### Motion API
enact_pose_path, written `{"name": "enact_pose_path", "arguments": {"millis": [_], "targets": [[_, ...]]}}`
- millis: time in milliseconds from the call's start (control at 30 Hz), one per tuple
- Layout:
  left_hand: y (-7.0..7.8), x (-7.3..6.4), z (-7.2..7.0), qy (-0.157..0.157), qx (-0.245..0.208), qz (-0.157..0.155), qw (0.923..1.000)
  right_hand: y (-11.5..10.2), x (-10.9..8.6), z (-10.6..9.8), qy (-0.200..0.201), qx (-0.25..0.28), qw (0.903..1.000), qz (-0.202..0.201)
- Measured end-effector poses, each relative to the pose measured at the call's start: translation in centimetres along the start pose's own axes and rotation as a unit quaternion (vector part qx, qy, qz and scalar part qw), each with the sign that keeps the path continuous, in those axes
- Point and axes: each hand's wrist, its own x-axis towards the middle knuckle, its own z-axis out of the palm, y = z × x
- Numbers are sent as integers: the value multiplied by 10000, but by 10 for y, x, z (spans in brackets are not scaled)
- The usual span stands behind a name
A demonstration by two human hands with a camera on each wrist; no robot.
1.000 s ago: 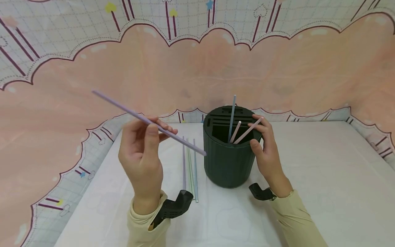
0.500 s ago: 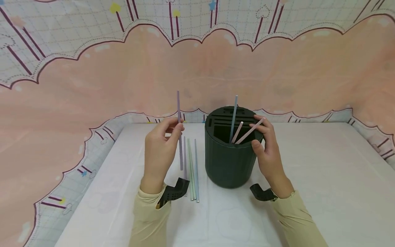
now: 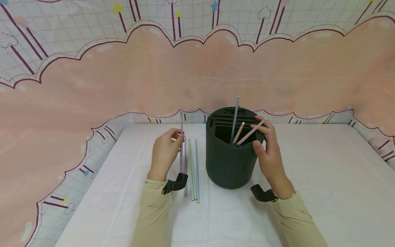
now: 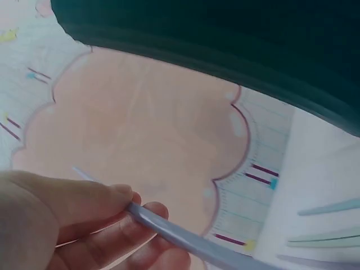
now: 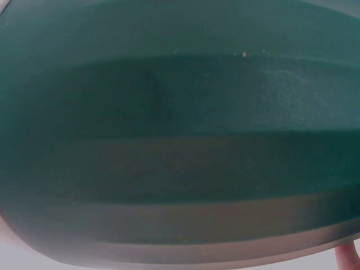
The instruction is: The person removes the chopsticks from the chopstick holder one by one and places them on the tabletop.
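Note:
In the head view my left hand [image 3: 166, 149] pinches a thin purple straw [image 3: 181, 120] between thumb and fingers, upright over the table. The left wrist view shows this same purple straw [image 4: 185, 239] slanting out past the fingertips. My right hand [image 3: 270, 154] grips the rim of a dark green round utensil holder [image 3: 229, 168], thumb on the near side and fingers across the top. Its top is part slotted, part open. A blue straw [image 3: 235, 118] and two pink straws [image 3: 239, 133] lean out of the opening. Ridged green wall fills the right wrist view.
Beside the holder, to its left, several straws lie side by side on the white table [image 3: 314, 178]: purple [image 3: 186, 181], green [image 3: 192, 171] and blue [image 3: 197, 171]. A patterned peach backdrop [image 3: 191, 75] rises behind the table.
My left hand has turned the purple straw from slanting to upright. It has moved right and down toward the straws on the table. The right hand stays on the holder.

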Motion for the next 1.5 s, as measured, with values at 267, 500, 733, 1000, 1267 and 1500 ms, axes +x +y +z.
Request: {"name": "enact_pose_path", "arguments": {"millis": [267,500,733,1000,1267,1500], "targets": [[-25,7,14,-316,-128,-569,9978,9,-1,0,12,-2,10000,-68],[-53,11,30,-670,-332,-1059,9916,8,-1,0,12,34,10000,-85],[-68,8,43,-883,239,-1219,9883,8,-2,0,15,71,9999,-76],[-72,2,47,-1049,807,-1021,9859,8,-2,1,13,67,9999,-92],[-62,2,37,-1624,1512,-803,9718,11,-1,-1,17,45,9999,-111],[-38,4,21,-2373,1104,-320,9646,-5,1,1,-21,149,9998,-115]]}}
